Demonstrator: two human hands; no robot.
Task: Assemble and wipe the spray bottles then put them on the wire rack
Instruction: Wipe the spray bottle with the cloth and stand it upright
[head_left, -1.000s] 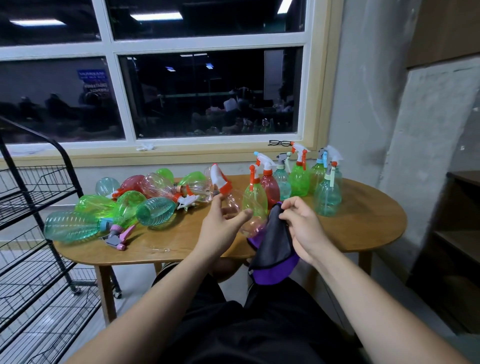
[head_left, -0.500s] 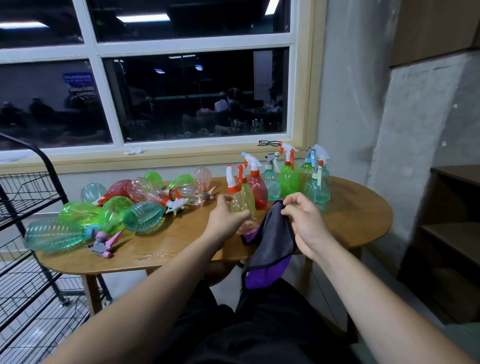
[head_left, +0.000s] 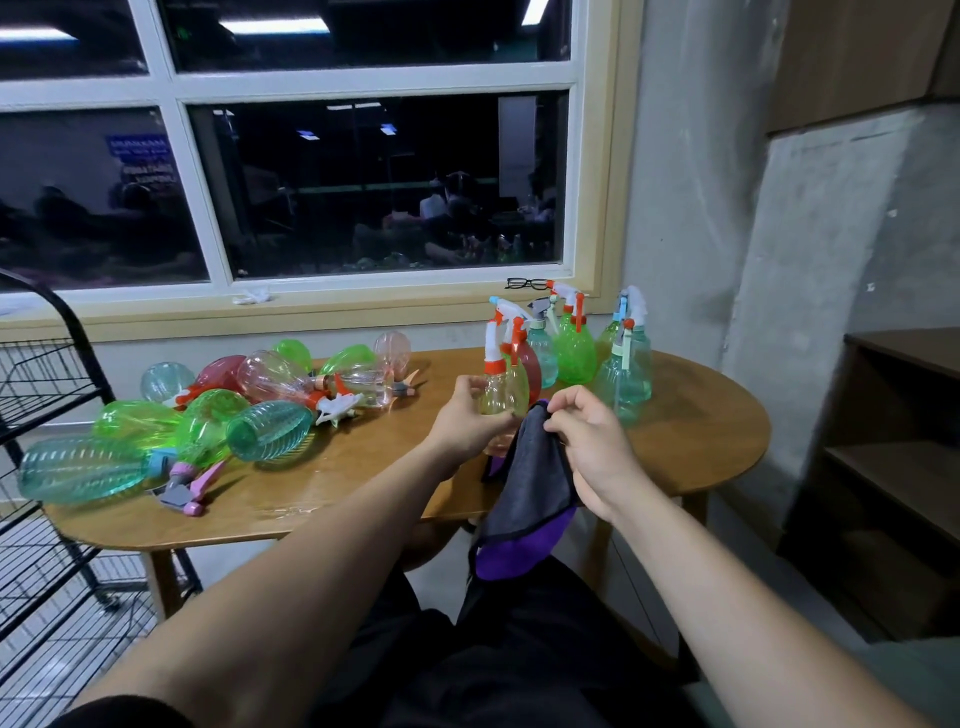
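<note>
Left edge cuts off wire rack (head_left: 47, 395). Base of yellow spray bottle (head_left: 501, 389) hidden behind left hand (head_left: 467, 421) and cloth (head_left: 530, 478). Lettering on blue sign (head_left: 140, 156) in window too blurred to read.

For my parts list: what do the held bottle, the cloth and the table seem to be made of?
Yellow bottle: clear tinted plastic, glossy; one sees through it. Cloth: soft fabric, perhaps microfibre, matte; it hangs in folds. Table: wood or veneer, smooth with sheen; grain and reflections show.

A wooden table (head_left: 701, 421) bears a heap of toppled bottles (head_left: 265, 431) on its left and a cluster of upright spray bottles (head_left: 574, 351) at back right.
</note>
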